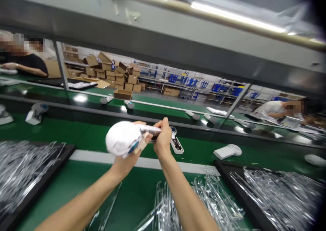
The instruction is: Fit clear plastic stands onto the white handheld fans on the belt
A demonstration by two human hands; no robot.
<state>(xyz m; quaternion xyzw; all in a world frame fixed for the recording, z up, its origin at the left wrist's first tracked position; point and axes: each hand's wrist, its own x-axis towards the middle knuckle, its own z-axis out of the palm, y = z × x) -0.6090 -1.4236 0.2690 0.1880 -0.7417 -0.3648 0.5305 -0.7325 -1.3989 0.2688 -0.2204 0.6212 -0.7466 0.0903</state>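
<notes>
My left hand (132,149) grips a white handheld device with a round head (121,139), held up above the green bench. My right hand (161,137) pinches the device's thin handle end (152,129), the fingers closed around it. Both forearms reach forward from the bottom of the view. Just beyond my right hand, another white device part (176,143) lies on the green conveyor belt (76,129). A pile of clear plastic pieces (214,203) sits beneath my right forearm.
Black trays of clear plastic pieces stand at left (22,170) and right (280,193). White devices (227,151) (35,112) lie along the belts. Other people sit at the far left (24,63) and far right (277,108). Cardboard boxes (114,74) are stacked behind.
</notes>
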